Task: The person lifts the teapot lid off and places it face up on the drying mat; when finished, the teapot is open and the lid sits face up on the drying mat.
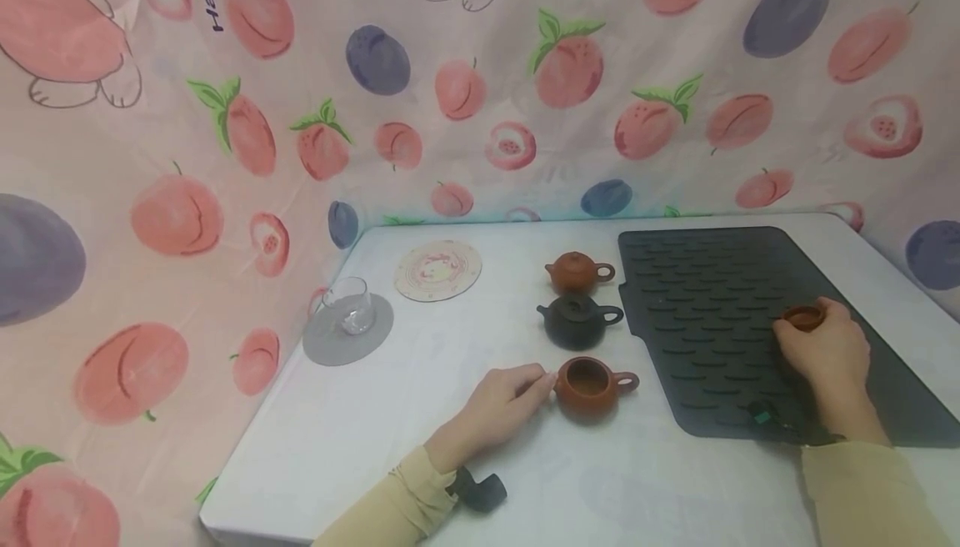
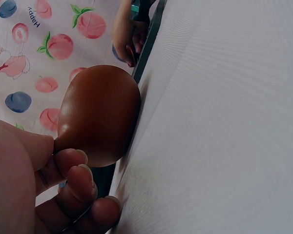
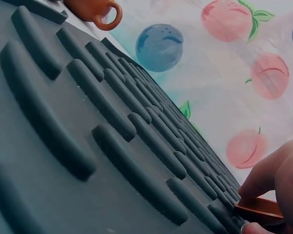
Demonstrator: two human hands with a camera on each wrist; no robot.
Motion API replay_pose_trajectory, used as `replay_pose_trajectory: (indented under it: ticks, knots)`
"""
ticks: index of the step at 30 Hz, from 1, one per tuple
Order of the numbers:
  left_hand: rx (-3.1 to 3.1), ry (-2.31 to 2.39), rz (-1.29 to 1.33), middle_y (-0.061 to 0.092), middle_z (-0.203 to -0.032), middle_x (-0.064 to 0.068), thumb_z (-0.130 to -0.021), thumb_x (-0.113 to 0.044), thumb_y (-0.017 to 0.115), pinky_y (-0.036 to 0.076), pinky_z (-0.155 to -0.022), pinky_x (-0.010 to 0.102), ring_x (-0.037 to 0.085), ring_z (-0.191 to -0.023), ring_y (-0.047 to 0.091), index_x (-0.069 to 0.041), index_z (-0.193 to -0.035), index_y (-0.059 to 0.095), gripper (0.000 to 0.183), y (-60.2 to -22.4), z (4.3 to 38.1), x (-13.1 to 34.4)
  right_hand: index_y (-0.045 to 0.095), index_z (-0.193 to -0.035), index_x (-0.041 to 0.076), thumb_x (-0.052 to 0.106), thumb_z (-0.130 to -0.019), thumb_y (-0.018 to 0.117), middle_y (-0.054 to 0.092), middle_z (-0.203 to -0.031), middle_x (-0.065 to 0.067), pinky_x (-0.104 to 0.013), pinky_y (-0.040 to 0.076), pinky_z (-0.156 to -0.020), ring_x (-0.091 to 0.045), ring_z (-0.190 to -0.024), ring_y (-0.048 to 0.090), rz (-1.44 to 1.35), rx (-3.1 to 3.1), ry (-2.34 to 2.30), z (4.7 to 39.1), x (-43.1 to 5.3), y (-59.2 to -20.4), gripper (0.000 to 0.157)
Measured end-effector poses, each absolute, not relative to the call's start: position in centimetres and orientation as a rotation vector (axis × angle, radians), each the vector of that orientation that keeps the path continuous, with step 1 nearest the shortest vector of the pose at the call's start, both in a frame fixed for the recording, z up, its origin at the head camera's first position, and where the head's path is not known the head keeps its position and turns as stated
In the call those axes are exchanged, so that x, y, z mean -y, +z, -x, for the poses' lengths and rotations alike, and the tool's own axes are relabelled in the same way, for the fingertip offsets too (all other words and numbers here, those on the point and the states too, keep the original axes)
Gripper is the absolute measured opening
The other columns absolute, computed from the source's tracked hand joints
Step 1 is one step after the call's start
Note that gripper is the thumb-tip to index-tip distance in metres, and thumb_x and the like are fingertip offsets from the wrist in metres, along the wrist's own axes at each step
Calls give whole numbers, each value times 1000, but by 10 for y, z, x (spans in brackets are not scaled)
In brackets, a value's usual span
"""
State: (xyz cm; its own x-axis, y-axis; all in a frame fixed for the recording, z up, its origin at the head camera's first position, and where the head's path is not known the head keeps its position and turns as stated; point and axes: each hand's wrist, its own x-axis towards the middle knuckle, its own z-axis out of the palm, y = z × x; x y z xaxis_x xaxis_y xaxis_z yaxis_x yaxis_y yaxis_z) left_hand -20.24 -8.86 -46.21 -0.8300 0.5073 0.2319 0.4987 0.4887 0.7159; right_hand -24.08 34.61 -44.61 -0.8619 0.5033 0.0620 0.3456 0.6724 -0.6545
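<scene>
A lidless reddish-brown clay teapot [image 1: 587, 397] stands on the white table, its round opening upward and its handle to the right. My left hand [image 1: 501, 408] pinches its short spout between thumb and fingers; the left wrist view shows the teapot's smooth side [image 2: 100, 112] close up. Over on the dark ribbed mat [image 1: 705, 347], my right hand [image 1: 828, 351] grips a small round brown clay piece [image 1: 805, 318] with a hollow top. In the right wrist view its rim [image 3: 259, 209] shows between thumb and finger, low over the ribs; the rest is hidden by the hand.
Behind the lidless teapot stand a black lidded teapot [image 1: 575, 322] and an orange-brown lidded one [image 1: 576, 273]. To the left, a glass cup [image 1: 352, 307] sits on a grey round coaster [image 1: 330, 348], near a patterned disc [image 1: 438, 271]. Fruit-print cloth [image 1: 510, 72] hangs behind the table.
</scene>
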Motion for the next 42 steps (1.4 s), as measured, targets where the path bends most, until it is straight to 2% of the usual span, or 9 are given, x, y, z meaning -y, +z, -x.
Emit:
replay_pose_trajectory:
  ticks: [4,10,17,22,26,30,33,37,42]
  knots:
    - [-2698,1300,-914,51,-69,-13,-109,-45,46,38,-56,23,5,-62,48,-21,-88,66,38,-460,202,88,22,-152,-15,25,-96,57,32,-143,-46,-67,27,-109,-60,-136,28,683,2620,965,242,-347,-447,77]
    - [-2703,1297,-908,52,-69,-13,-109,-45,47,38,-57,23,5,-62,48,-21,-89,66,37,-460,203,88,21,-153,-15,27,-95,57,15,-154,-42,-65,25,-113,-56,-143,19,693,2581,1021,242,-348,-444,80]
    - [-2700,1290,-899,52,-70,-12,-108,-44,47,38,-57,23,5,-63,48,-21,-90,67,36,-458,204,88,25,-154,-10,26,-94,56,10,-160,-32,-64,24,-115,-55,-144,21,753,2457,1096,239,-344,-438,77]
    - [-2700,1296,-907,53,-71,-12,-108,-44,47,39,-58,23,5,-64,48,-20,-91,68,36,-456,204,88,43,-150,-1,21,-91,52,23,-158,-20,-56,25,-115,-41,-144,28,736,2215,1114,239,-333,-433,64]
    - [-2706,1309,-901,55,-73,-12,-109,-43,47,40,-59,23,5,-66,49,-20,-92,69,36,-457,204,89,59,-135,-3,16,-89,55,47,-136,-25,-55,29,-110,-39,-138,37,549,2086,1053,241,-321,-431,49]
    - [-2698,1316,-881,55,-72,-12,-109,-43,46,40,-60,23,6,-66,49,-19,-93,70,37,-458,204,89,67,-122,-3,13,-89,56,55,-95,-23,-55,34,-98,-38,-113,51,387,2069,967,244,-308,-432,38]
    - [-2699,1324,-879,57,-74,-11,-109,-43,46,40,-61,23,7,-67,50,-20,-96,72,37,-458,205,89,69,-119,-1,13,-90,59,51,-80,-17,-48,34,-87,-25,-88,48,334,2102,938,246,-299,-433,34]
    - [-2712,1345,-890,62,-80,-12,-109,-42,47,42,-64,23,6,-71,52,-22,-100,74,34,-458,205,89,69,-124,4,18,-93,61,53,-85,-14,-36,32,-74,-6,-74,40,324,2206,991,242,-287,-430,35]
    - [-2716,1391,-843,54,-71,-10,-109,-40,48,40,-61,24,8,-67,50,-21,-88,68,34,-459,204,90,63,-135,8,31,-101,60,62,-108,-16,-29,38,-61,-8,-78,49,283,2413,1088,235,-271,-426,41]
